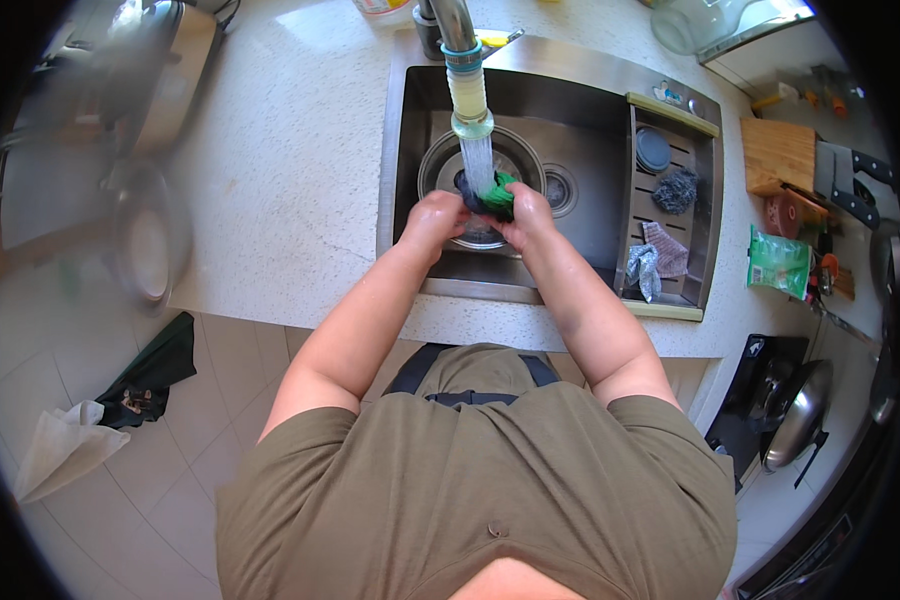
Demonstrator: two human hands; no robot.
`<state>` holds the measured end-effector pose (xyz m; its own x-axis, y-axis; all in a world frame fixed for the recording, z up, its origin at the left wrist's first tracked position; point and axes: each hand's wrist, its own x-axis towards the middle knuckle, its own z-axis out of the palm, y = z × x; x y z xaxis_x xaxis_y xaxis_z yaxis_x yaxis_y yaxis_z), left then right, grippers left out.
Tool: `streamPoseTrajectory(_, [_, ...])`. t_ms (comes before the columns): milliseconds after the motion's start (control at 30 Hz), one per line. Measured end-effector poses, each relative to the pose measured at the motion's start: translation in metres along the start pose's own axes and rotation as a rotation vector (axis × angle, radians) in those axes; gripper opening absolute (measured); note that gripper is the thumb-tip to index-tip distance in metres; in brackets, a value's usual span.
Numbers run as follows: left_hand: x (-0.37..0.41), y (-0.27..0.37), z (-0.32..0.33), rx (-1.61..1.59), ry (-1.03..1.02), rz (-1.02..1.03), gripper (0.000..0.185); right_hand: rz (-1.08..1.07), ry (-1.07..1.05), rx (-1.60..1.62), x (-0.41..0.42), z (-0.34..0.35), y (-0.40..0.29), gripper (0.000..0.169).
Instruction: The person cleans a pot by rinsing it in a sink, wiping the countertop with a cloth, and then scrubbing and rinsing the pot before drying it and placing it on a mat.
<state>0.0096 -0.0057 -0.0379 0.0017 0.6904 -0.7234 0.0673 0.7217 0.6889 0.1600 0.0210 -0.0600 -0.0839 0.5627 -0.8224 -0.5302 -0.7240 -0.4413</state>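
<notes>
Water runs from the faucet's ribbed extension (468, 94) onto a dark and green cloth-like item (495, 196). My right hand (526, 216) grips its green side. My left hand (439, 217) is at the dark side with fingers curled; its fingertips are partly hidden, and whether they pinch the item cannot be told. Both hands are over a round stainless steel bowl (532, 146), which stands in the left part of the steel sink (596, 169), beside the drain (557, 189).
A slotted rack (675, 232) at the sink's right holds a scouring pad (675, 190), a round blue-grey item (653, 150) and two cloths. Knives (855, 206) and a wooden block (776, 154) lie farther right. A toaster-like appliance (169, 82) stands on the counter (292, 157) at left.
</notes>
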Motion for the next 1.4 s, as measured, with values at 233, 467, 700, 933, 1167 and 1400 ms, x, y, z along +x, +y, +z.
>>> streamPoseTrajectory(233, [0.068,-0.03,0.016,-0.847,-0.037,-0.006,0.042,-0.532,-0.158,-0.582,-0.015,0.008,0.015,0.037])
streamPoseTrajectory(467, [0.064,-0.026,0.058,-1.071,0.148,-0.161,0.028,-0.77,0.082,-1.306,0.032,0.022,-0.003,0.024])
streamPoseTrajectory(700, [0.082,-0.037,0.032,-0.686,0.251,0.025,0.038,-0.685,0.067,-1.224,0.064,0.006,0.005,0.038])
streamPoseTrajectory(933, [0.068,-0.024,0.029,-0.865,0.011,-0.045,0.034,-0.892,0.091,-1.114,0.031,0.021,0.027,0.035])
streamPoseTrajectory(1167, [0.041,-0.003,0.033,-0.576,0.119,-0.213,0.035,-0.484,0.362,-0.722,0.088,0.017,0.015,0.033])
streamPoseTrajectory(1400, [0.04,0.004,0.032,-0.915,0.086,-0.322,0.042,-0.384,0.247,-0.009,0.055,0.008,0.014,0.035])
